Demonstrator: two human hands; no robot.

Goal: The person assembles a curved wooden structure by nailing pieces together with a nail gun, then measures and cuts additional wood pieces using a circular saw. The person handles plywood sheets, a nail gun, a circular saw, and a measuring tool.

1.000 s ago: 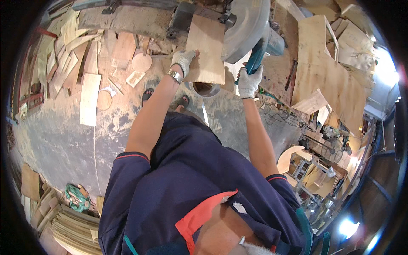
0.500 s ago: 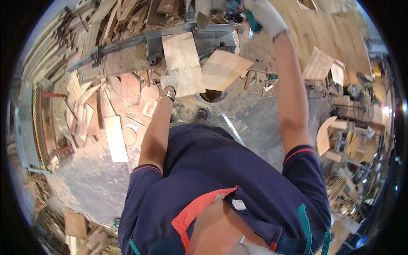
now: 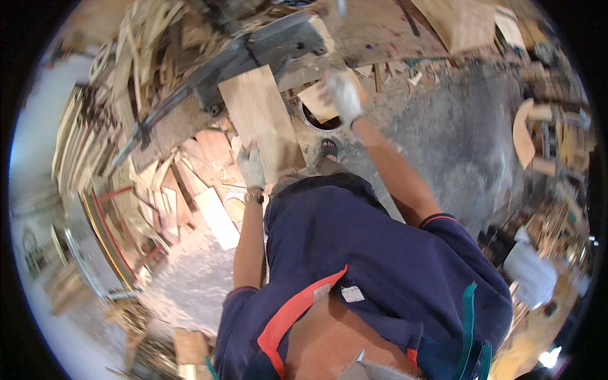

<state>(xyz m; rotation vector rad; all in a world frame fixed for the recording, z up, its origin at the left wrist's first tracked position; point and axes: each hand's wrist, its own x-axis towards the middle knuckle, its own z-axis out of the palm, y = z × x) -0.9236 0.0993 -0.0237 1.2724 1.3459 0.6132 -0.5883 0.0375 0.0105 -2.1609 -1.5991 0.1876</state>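
Note:
A pale rectangular wooden board (image 3: 256,107) slants from the grey metal saw fence (image 3: 278,47) toward my body. At its near left edge, my left hand (image 3: 252,168), in a whitish work glove, grips it. My right hand (image 3: 344,98), gloved too and smeared by motion, is over a second, lighter wooden board (image 3: 316,100). That board lies above a round, dark-mouthed bin (image 3: 311,120); the hand covers its middle, and whether the fingers grip it cannot be made out.
Wood offcuts (image 3: 183,190) and a white-looking board (image 3: 217,217) lie on the sawdusty floor at left. Stacked strips (image 3: 76,126) stand farther left, near a red and yellow-edged frame (image 3: 107,234). A curved wooden piece (image 3: 523,134) is at right, above a pale grey cloth-like shape (image 3: 531,269).
My right hand has left the teal-handled tool at the top and come down to the second board. The long board has shifted nearer my body with my left hand. The view has turned.

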